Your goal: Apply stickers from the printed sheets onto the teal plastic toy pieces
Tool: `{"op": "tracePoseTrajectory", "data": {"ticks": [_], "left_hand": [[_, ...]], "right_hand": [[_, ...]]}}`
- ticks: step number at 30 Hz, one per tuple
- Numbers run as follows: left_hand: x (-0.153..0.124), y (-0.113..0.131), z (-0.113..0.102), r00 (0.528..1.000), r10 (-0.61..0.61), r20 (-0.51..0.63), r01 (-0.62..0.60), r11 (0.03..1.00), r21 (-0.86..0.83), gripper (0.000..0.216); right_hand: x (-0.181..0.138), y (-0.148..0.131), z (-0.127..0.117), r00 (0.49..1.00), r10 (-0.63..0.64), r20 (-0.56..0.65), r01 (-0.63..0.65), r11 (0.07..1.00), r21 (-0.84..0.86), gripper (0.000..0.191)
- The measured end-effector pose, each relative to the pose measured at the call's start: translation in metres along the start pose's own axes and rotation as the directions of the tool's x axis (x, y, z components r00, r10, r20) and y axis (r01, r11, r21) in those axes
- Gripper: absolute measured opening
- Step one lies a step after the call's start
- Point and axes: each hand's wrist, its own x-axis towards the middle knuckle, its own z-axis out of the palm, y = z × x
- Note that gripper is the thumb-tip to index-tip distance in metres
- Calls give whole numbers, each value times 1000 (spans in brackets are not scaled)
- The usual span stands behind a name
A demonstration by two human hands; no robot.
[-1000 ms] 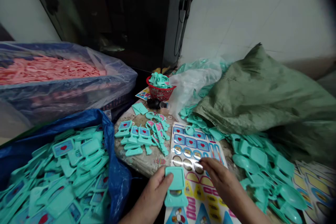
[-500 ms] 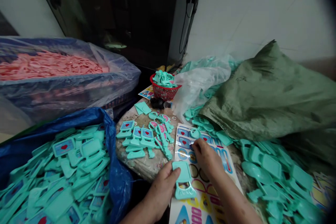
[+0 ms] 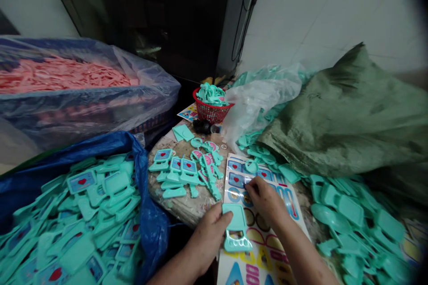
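Note:
My left hand [image 3: 207, 236] grips a teal plastic toy piece [image 3: 235, 226] by its edge, held just above the sticker sheet [image 3: 259, 213] near the table's front. My right hand [image 3: 265, 199] rests on the sheet, fingertips pinched at a blue sticker [image 3: 238, 180] in its upper rows. What the fingertips hold is too small to tell. Finished teal pieces with heart stickers [image 3: 182, 171] lie in a small group left of the sheet.
A blue bag of teal stickered pieces [image 3: 80, 213] fills the lower left. A clear bag of pink parts [image 3: 63, 84] stands behind it. A red basket [image 3: 211, 111] sits at the back. A green sack [image 3: 347, 116] and loose teal pieces [image 3: 351, 218] crowd the right.
My right hand moved up the sheet from the round stickers to the blue stickers near its top. My left hand kept hold of the teal piece and shifted slightly right.

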Motion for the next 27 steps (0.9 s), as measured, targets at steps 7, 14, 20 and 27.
{"op": "tracePoseTrajectory", "data": {"ticks": [7, 14, 20, 27], "left_hand": [[1, -2, 0, 1000, 10, 23, -9, 1000, -15, 44], [2, -6, -2, 999, 44, -10, -44, 999, 4, 37], [3, -7, -5, 999, 41, 30, -41, 999, -8, 41], [-13, 5, -1, 988, 129, 84, -114, 980, -164, 38]], "right_hand": [[11, -5, 0, 994, 85, 72, -105, 929, 354, 28], [5, -24, -32, 980, 3, 201, -162, 603, 781, 43], [-22, -26, -63, 989, -1, 150, -134, 439, 888, 40], [-82, -33, -40, 971, 3, 239, -181, 661, 728, 34]]}}
